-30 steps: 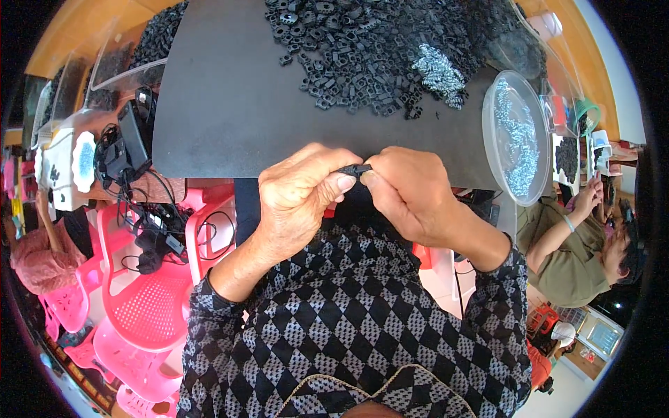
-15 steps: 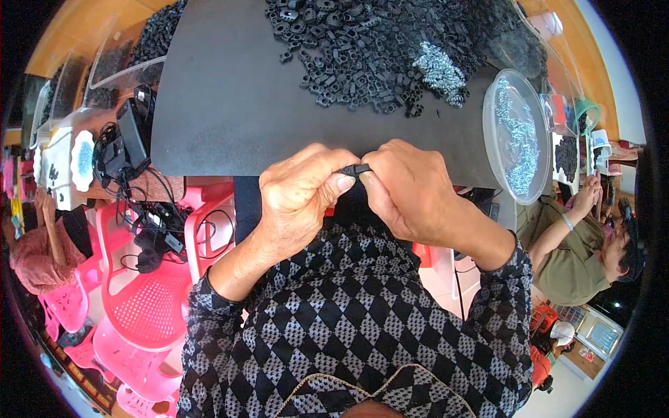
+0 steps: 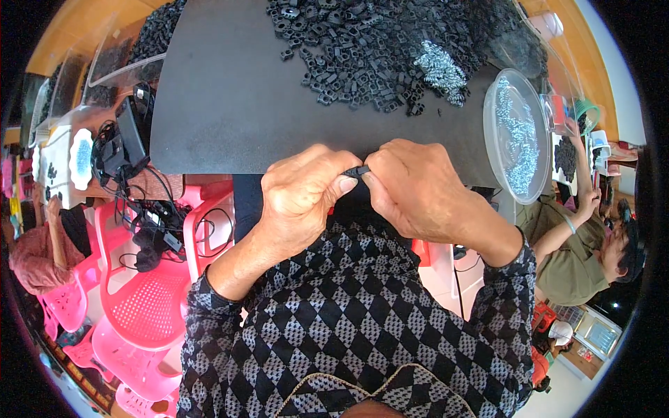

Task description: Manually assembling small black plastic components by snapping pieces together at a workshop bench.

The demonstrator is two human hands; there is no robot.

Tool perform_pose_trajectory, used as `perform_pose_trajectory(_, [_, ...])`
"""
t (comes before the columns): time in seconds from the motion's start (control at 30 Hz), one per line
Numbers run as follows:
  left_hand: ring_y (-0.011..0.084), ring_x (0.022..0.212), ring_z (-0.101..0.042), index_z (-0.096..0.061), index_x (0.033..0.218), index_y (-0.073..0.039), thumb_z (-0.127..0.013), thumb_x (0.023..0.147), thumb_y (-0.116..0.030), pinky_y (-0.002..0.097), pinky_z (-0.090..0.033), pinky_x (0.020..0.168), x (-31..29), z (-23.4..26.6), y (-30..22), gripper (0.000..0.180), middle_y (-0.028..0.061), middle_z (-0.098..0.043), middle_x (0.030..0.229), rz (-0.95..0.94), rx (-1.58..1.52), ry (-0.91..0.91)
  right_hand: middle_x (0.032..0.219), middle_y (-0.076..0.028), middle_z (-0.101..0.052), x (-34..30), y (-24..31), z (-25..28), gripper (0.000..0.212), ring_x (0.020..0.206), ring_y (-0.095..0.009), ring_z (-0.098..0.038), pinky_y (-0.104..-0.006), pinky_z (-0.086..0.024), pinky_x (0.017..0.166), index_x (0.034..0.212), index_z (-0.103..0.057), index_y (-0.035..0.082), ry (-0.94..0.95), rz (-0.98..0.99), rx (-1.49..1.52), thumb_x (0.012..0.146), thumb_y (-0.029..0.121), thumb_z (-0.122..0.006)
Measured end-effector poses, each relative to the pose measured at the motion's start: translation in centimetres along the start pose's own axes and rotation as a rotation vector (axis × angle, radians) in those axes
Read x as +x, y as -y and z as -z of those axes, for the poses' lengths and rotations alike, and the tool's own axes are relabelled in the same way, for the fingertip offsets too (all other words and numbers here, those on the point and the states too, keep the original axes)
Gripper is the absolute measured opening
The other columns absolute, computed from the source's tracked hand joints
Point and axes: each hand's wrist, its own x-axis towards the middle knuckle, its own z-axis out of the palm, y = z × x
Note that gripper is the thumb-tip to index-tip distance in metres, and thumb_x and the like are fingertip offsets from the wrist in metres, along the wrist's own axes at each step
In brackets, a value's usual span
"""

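A small black plastic part point(image 3: 356, 171) is pinched between my two hands, just in front of the table's near edge. My left hand point(image 3: 304, 193) is closed, its thumb and forefinger gripping the part's left end. Closed on the right end is my right hand point(image 3: 412, 182), with its knuckles up. The fingertips hide most of the part, so its exact kind cannot be told. Beyond my hands, a large heap of small black plastic parts point(image 3: 369, 52) covers the far side of the dark table point(image 3: 216, 104). A little pile of silvery springs point(image 3: 440, 70) lies on the heap's right side.
At the table's right edge sits a round clear tub point(image 3: 491, 132) with small silvery springs inside. Black power adapters and cables point(image 3: 129, 136) crowd the left edge. Pink chairs point(image 3: 150, 299) stand at the left. A co-worker in an olive top point(image 3: 568, 261) is at the right.
My hands keep their pinch on the black part, shifting only slightly. The co-worker at the right has moved their arms; a hand at the far left has also shifted.
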Motion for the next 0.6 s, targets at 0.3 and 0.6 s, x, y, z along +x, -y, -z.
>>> perform_pose_trajectory(0.3, [0.0245,0.056,-0.055,-0.064,0.088,0.0,-0.066,0.082,-0.011,0.0334,-0.043,0.052,0.0,0.1,0.0,0.012,0.0093,-0.056,0.067,-0.01,-0.009,0.036,0.064,-0.013,-0.054,0.2,-0.1,0.2,0.015,0.06,-0.033,-0.057,-0.0451,-0.045,0.052,0.073,-0.048,0.002,0.02,0.032,0.008,0.075,0.011,-0.061])
perform_pose_trajectory(0.6, [0.0264,0.056,-0.057,-0.063,0.087,0.0,-0.068,0.069,0.005,0.0345,-0.043,0.049,-0.3,-0.7,-0.1,0.019,0.0102,-0.056,0.066,-0.05,0.048,-0.034,0.063,-0.014,-0.051,-0.8,0.0,-1.6,0.018,0.056,-0.034,-0.055,-0.0455,-0.044,0.05,0.075,-0.044,0.002,-0.026,0.037,0.042,0.07,0.006,-0.062])
